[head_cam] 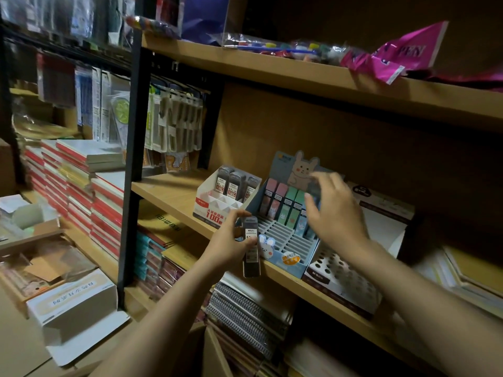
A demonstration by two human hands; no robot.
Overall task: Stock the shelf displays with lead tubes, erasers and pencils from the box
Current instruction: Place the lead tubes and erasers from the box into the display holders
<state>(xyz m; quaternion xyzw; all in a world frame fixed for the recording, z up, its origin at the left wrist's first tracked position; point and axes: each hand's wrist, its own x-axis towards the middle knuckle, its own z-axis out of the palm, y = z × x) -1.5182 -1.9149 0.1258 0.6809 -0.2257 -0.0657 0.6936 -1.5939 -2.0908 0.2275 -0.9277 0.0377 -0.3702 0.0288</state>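
— So, how far along?

— Partway, I'd judge. At nine o'clock, the white tray [217,202] has three lead tubes in its back row, front slots bare. Centre, the eraser display [283,235] holds one back row; most of its grid is free. At three o'clock, the pencil stand [337,270] shows only bare holes.

— Hands?

— Left hand [231,240] grips a lead tube [251,246] upright at the shelf edge. Right hand [334,213] hovers over the erasers [283,205], fingers spread, holding nothing.
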